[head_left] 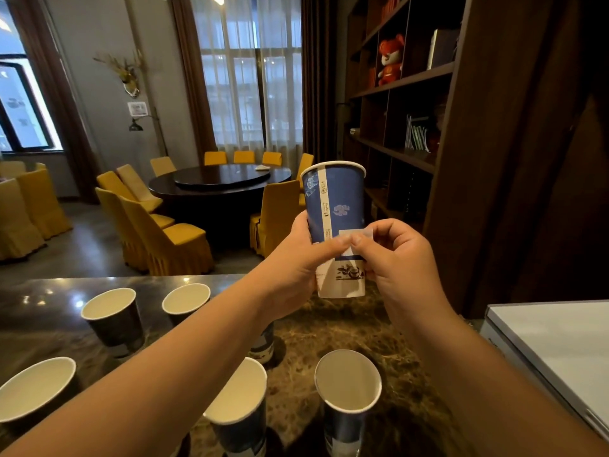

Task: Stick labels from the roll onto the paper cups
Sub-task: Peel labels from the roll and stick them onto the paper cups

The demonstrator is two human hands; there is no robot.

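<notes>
1. Blue-and-white paper cup [336, 206], held upright above the marble counter [329, 331] with its rim up and its long axis near vertical, tipped slightly to the right.
2. Left hand [296, 268]: fingers curled round the cup's lower left side, thumb laid across the front of the wall; this hand carries the cup.
3. Right hand [398, 258]: thumb and forefinger pinch the right edge of a small white label [357, 233], which lies flat against the cup's front, just above the white band at the base.
4. Key relation: the label sits between the two thumbs, its long side across the cup's axis. The left thumb tip touches its left edge, while the right hand grasps its free right end. Judged from this, the label is partly stuck and the coming move is a press and smooth from left to right, following the curve of the wall; either thumb is near enough to do it.
5. Risk, as a judgement: a crease or a slanted label if the right end is laid down before the middle is flat.
6. Other open cups [113, 315] stand on the counter below the arms; whether they bear labels cannot be told. The label roll is not in view.
</notes>
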